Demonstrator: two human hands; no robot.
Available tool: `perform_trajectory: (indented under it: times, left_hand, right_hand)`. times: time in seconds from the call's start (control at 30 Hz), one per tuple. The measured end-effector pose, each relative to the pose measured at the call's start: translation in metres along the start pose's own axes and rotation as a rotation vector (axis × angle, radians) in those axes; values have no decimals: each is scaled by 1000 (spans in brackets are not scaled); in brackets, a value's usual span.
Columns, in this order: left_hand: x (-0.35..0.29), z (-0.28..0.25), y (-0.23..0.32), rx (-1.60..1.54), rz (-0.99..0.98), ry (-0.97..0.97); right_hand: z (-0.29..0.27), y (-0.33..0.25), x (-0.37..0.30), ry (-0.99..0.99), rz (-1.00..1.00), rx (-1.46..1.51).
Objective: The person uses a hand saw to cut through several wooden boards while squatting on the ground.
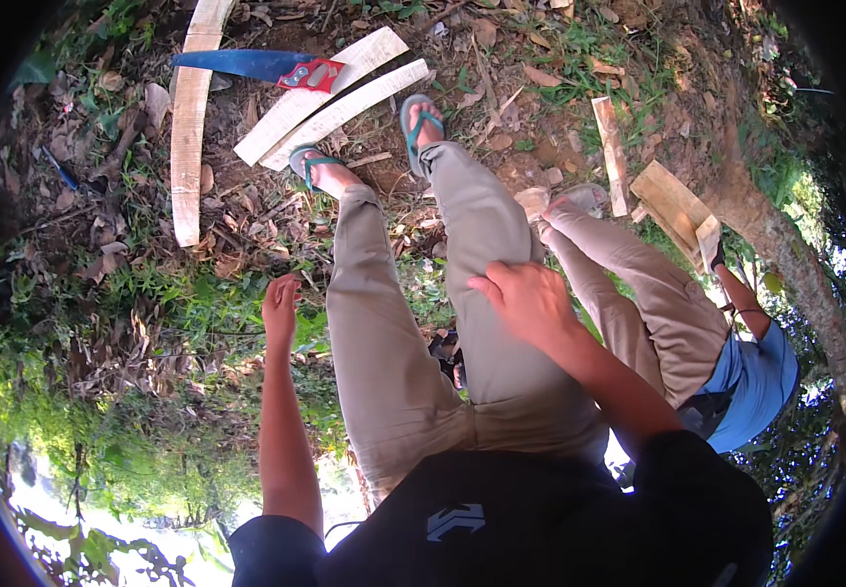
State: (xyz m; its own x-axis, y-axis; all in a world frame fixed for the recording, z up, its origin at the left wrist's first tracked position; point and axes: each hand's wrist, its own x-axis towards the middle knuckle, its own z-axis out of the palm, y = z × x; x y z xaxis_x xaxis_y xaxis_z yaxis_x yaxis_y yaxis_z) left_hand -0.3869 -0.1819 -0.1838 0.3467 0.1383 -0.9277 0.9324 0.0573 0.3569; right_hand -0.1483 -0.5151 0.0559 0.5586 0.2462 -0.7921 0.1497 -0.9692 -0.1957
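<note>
My left hand [281, 305] hangs beside my left leg, its fingers loosely bent and nothing in them. On my right thigh rests my right hand [530, 301], thumb apart from the fingers, holding nothing. Beyond my sandalled feet lies a handsaw [247, 65] with a blue blade and a red handle. Its blade crosses a long pale plank [191, 147], and its handle rests on a shorter board [320, 96]. Close alongside that board is a narrower strip of wood [344, 112].
To my right sits or crouches a person in a blue shirt [755, 382], a hand at a wooden block [675, 203]. A short wood piece [611, 157] stands near their feet. A tree trunk [785, 249] rises at far right. Leaves and grass cover the ground [139, 264].
</note>
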Motion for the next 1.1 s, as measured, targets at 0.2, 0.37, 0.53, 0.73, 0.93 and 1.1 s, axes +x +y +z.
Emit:
perform_trajectory:
  times: [0.2, 0.37, 0.53, 0.73, 0.93, 1.1]
  left_hand:
    - [-3, 5, -3, -71, -30, 52]
    - [-19, 22, -2, -153, -38, 40]
    - [-19, 24, -38, -180, 10, 32]
    - [-23, 10, -32, -231, -41, 86]
    - [-25, 4, -43, -211, -42, 148]
    - [-10, 30, -70, -212, -58, 219]
  right_hand:
    - [4, 16, 5, -139, 143, 75]
    - [-21, -2, -44, -268, 107, 180]
    - [-53, -20, -41, -264, -47, -97]
    - [-67, -18, -27, -358, -113, -164]
    - [-65, -10, 41, -826, -179, -223]
    - [18, 16, 225, -1167, -67, 389]
